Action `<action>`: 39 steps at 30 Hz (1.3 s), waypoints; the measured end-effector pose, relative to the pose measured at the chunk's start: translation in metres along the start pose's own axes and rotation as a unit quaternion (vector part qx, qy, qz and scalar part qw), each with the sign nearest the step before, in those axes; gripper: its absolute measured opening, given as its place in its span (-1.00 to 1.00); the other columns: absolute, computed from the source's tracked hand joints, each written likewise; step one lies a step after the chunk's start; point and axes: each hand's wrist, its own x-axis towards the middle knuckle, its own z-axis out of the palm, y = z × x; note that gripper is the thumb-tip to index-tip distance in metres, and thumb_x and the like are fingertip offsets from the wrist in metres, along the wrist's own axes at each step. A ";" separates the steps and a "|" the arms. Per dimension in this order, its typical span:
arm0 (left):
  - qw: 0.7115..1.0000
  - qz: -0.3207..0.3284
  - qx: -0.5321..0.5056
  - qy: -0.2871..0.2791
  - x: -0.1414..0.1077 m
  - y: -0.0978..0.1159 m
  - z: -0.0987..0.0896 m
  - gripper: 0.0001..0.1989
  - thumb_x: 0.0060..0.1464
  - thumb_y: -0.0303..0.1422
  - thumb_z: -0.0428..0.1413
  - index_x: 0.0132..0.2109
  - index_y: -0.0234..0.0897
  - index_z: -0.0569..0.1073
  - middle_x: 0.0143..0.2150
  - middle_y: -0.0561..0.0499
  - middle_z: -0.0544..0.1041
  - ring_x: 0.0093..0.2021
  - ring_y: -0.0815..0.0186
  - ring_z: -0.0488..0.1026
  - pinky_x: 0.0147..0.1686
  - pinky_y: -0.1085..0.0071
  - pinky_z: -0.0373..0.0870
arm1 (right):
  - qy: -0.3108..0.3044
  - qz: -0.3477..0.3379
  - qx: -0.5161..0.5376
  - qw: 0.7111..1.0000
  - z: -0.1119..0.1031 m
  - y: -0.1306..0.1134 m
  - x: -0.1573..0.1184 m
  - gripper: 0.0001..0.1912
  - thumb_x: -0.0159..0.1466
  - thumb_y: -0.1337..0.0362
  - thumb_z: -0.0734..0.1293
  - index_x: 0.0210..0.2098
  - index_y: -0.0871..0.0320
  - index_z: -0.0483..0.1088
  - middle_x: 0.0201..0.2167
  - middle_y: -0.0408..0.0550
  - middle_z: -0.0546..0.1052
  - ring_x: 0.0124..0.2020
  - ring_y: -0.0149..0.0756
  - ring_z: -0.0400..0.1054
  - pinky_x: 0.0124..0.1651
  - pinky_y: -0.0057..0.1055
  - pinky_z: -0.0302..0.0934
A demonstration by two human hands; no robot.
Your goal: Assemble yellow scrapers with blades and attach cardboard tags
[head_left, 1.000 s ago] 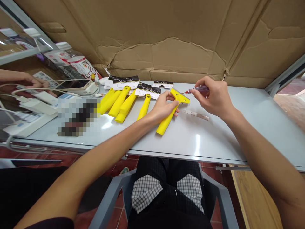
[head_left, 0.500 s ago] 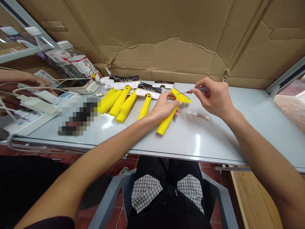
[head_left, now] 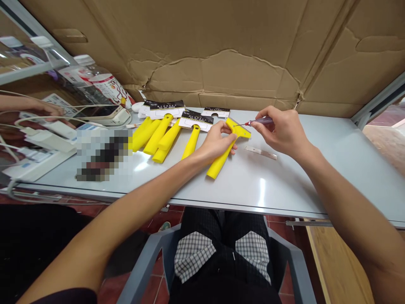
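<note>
My left hand is closed round the neck of a yellow scraper, whose wide head points up and away from me. In my right hand is a small screwdriver with a dark reddish, see-through handle. Its tip meets the scraper head at or beside a small screw; the exact contact is too small to tell. Right of the scraper lies a thin flat metal blade on the table. Several more yellow scrapers with black-and-white card tags lie to the left of my left hand.
The grey-white table ends at a tall cardboard sheet behind. At left are a power strip with white plugs, cables, a phone, plastic bottles and another person's hand. One patch there is pixelated.
The whole view has shifted very slightly. My left hand still grips the scraper, and the screwdriver tip stays at its head with hardly any movement of my right hand.
</note>
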 end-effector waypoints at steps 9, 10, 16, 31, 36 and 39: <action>1.000 -0.006 0.011 -0.001 -0.004 0.009 0.000 -0.84 0.27 -0.52 0.18 -0.11 -0.25 0.35 0.18 -0.20 0.52 -0.48 0.44 0.56 -0.53 0.39 0.56 | -0.007 -0.049 0.021 0.999 -0.006 -0.002 0.001 -0.90 0.34 0.23 0.40 -0.16 0.06 0.48 -0.25 0.01 0.67 -0.38 -0.15 0.48 -0.29 -0.18 0.28; 1.000 -0.004 0.010 -0.001 -0.004 0.008 0.000 -0.84 0.27 -0.52 0.19 -0.11 -0.25 0.35 0.18 -0.21 0.52 -0.48 0.44 0.56 -0.53 0.38 0.56 | -0.008 -0.051 0.027 0.998 -0.005 -0.002 0.001 -0.92 0.34 0.23 0.39 -0.18 0.06 0.49 -0.23 0.02 0.67 -0.38 -0.14 0.48 -0.28 -0.18 0.28; 1.000 -0.002 0.013 -0.013 -0.001 -0.002 0.000 -0.85 0.26 -0.50 0.19 -0.12 -0.25 0.35 0.19 -0.24 0.51 -0.49 0.40 0.57 -0.55 0.35 0.55 | -0.027 0.012 0.015 0.999 -0.003 0.002 0.001 -0.87 0.37 0.14 0.43 -0.24 0.05 0.53 -0.27 -0.01 0.70 -0.32 -0.08 0.55 -0.20 -0.15 0.33; 0.998 -0.041 -0.047 0.031 0.003 0.014 -0.004 -0.82 0.20 -0.52 0.20 -0.08 -0.26 0.41 -0.01 -0.15 0.56 -0.38 0.31 0.60 -0.39 0.32 0.63 | -0.173 0.079 -0.102 0.976 -0.008 0.024 0.005 -0.73 0.29 0.28 0.34 -0.04 0.04 0.58 -0.31 -0.07 0.69 -0.31 -0.11 0.48 -0.32 -0.25 0.13; 0.993 -0.047 -0.084 0.063 0.000 0.029 -0.009 -0.85 0.23 -0.53 0.15 -0.09 -0.27 0.39 -0.13 -0.11 0.57 -0.34 0.27 0.62 -0.27 0.25 0.66 | -0.245 0.172 -0.191 0.935 -0.005 0.059 0.006 -0.80 0.23 0.27 0.39 -0.16 0.08 0.59 -0.19 0.10 0.67 -0.22 0.05 0.49 -0.32 -0.17 0.17; 0.991 -0.051 -0.099 0.079 0.002 0.030 -0.012 -0.86 0.22 -0.52 0.16 -0.10 -0.26 0.40 -0.15 -0.10 0.57 -0.32 0.25 0.63 -0.25 0.26 0.63 | -0.260 0.190 -0.196 0.926 -0.002 0.071 0.005 -0.83 0.25 0.24 0.38 -0.19 0.07 0.59 -0.19 0.11 0.65 -0.18 0.08 0.49 -0.30 -0.14 0.20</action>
